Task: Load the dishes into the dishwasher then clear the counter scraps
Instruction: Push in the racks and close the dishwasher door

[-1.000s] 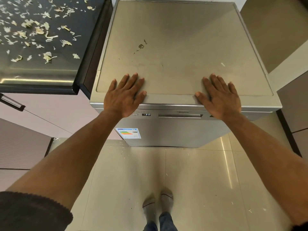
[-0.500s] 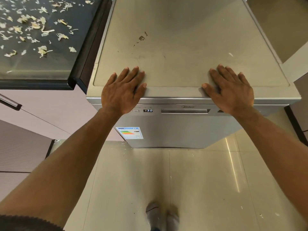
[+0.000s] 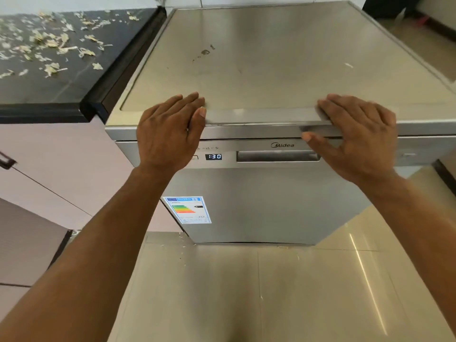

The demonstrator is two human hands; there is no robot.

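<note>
Both hands, left hand (image 3: 170,134) and right hand (image 3: 357,139), rested at the dishwasher's (image 3: 271,70) front edge, fingers straight and relaxed, holding nothing; scraps (image 3: 49,45) covered the dark surface (image 3: 61,90).

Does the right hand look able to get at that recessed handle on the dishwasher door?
Probably yes. The right hand rests at the silver dishwasher's front top edge, just above the recessed door handle, and nothing lies between them.
</note>
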